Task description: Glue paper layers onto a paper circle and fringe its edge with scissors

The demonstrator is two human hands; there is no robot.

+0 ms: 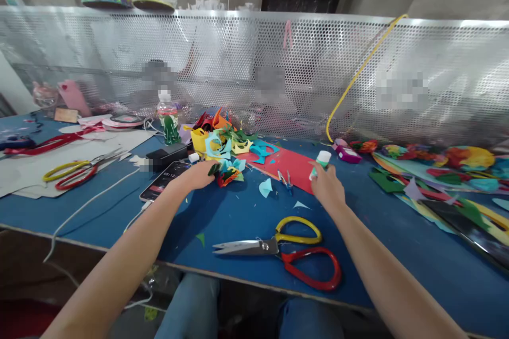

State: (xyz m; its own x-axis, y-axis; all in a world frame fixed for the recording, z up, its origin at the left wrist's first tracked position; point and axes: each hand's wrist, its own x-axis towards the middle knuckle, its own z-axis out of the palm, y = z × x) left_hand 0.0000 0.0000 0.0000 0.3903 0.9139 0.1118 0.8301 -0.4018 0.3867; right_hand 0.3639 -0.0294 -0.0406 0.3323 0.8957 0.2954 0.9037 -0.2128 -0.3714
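Nearest, scissors (278, 248) with one yellow and one red loop are lying shut on the blue surface (397, 254). Beyond them, the right hand (326, 184) is closing around a white-capped green glue stick (322, 161), standing upright at the red sheet's (278, 161) right edge. The left hand (199, 175) is clutching crumpled coloured paper scraps (227, 172), left of the sheet, beside a phone (165, 180).
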